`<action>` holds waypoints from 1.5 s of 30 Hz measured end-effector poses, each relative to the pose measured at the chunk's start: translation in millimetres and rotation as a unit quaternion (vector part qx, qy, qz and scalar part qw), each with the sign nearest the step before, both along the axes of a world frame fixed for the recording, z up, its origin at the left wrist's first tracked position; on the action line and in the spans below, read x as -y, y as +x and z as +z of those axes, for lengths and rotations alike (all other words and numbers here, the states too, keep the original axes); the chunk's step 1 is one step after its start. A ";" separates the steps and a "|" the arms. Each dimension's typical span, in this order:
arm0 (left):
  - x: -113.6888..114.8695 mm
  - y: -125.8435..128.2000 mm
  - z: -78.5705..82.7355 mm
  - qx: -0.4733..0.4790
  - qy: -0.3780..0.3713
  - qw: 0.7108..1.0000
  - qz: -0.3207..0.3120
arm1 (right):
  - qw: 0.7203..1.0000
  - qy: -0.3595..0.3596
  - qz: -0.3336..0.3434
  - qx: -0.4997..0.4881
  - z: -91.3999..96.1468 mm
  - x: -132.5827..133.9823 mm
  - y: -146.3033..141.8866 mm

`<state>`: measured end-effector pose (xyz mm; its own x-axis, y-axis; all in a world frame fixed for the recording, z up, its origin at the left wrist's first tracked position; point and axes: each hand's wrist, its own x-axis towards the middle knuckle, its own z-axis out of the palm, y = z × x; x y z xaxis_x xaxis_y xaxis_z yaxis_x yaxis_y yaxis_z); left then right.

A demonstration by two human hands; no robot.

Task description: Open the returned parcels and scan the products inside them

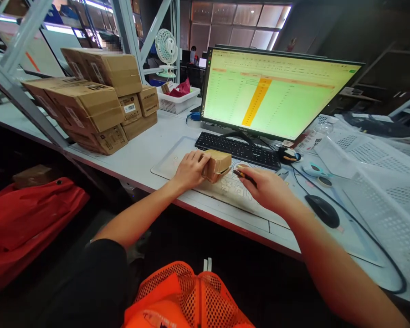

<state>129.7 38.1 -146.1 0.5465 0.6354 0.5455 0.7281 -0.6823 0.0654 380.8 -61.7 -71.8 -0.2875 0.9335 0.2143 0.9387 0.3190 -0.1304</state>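
A small brown cardboard box (218,163) rests on the desk mat in front of the keyboard. My left hand (192,169) grips its left side, fingers over the top edge and side. Along the right side of the box a dark slit or gap shows near the lower edge. My right hand (264,187) is closed around a utility knife (248,177) with a black and yellow handle. The knife's tip points left at the box, a short gap away from it; the blade itself is too small to make out.
Stacked cardboard boxes (89,102) stand at the left by a metal post. A monitor (276,95) and keyboard (239,149) lie beyond the mat (171,157). To the right are a mouse (322,211), its cable and white plastic baskets (386,196). A red bag (27,223) is low on the left.
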 end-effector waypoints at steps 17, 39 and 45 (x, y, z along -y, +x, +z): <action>14.6 56.5 10.6 -0.099 -0.035 0.994 0.028 | 0.982 -0.055 -0.139 0.115 2.8 -11.8 -51.0; 34.3 69.3 8.2 -0.162 -0.003 0.986 0.041 | 0.966 -0.137 -0.184 0.116 -33.0 13.2 -62.8; 19.4 16.4 25.0 -0.033 -0.071 0.996 0.034 | 0.990 -0.075 -0.120 0.017 -18.2 32.0 -25.5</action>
<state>146.1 18.8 -121.1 0.5303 0.7412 0.4116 0.7786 -0.6179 0.1095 355.3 -93.6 -90.0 -0.0586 0.9964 0.0618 0.9898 0.0660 -0.1259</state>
